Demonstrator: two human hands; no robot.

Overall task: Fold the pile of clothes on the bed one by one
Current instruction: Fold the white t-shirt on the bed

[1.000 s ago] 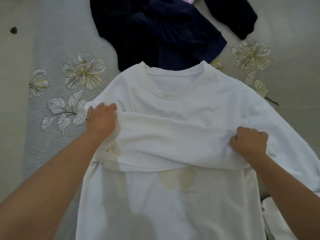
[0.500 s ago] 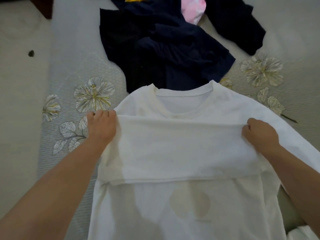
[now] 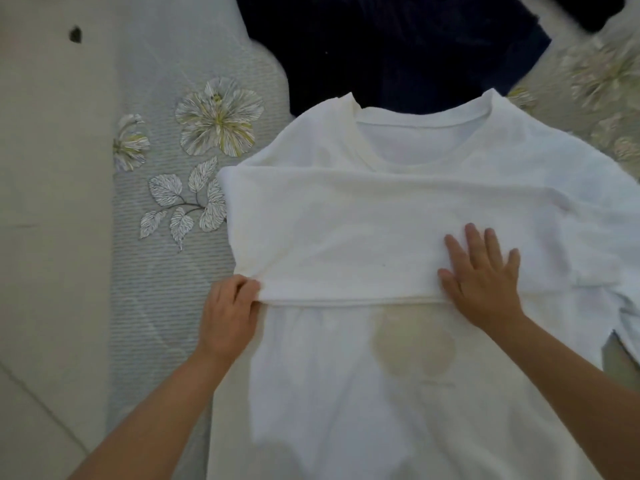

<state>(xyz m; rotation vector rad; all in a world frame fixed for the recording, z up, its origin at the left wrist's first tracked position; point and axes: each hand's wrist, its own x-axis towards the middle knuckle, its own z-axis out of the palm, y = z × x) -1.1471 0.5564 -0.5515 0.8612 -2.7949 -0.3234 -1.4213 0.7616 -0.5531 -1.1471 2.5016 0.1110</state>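
A white long-sleeved shirt (image 3: 349,393) lies spread on the bed, collar away from me. One sleeve (image 3: 346,237) is folded flat across its chest from left to right. My left hand (image 3: 227,317) pinches the near left corner of that folded sleeve, fingers curled over its edge. My right hand (image 3: 483,275) lies flat with straight, spread fingers on the sleeve's near edge, right of the middle. A pale round print (image 3: 414,344) shows on the shirt just below the fold.
A pile of dark navy clothes (image 3: 398,53) lies beyond the collar. The bedcover (image 3: 194,140) is grey-striped with printed flowers and leaves at left and far right. A plain pale strip (image 3: 52,237) runs down the left. The shirt's other sleeve (image 3: 595,244) trails off right.
Both hands let go of the sleeve's far edge and came back toward me. The left now pinches the near corner and the right has opened flat on the sleeve.
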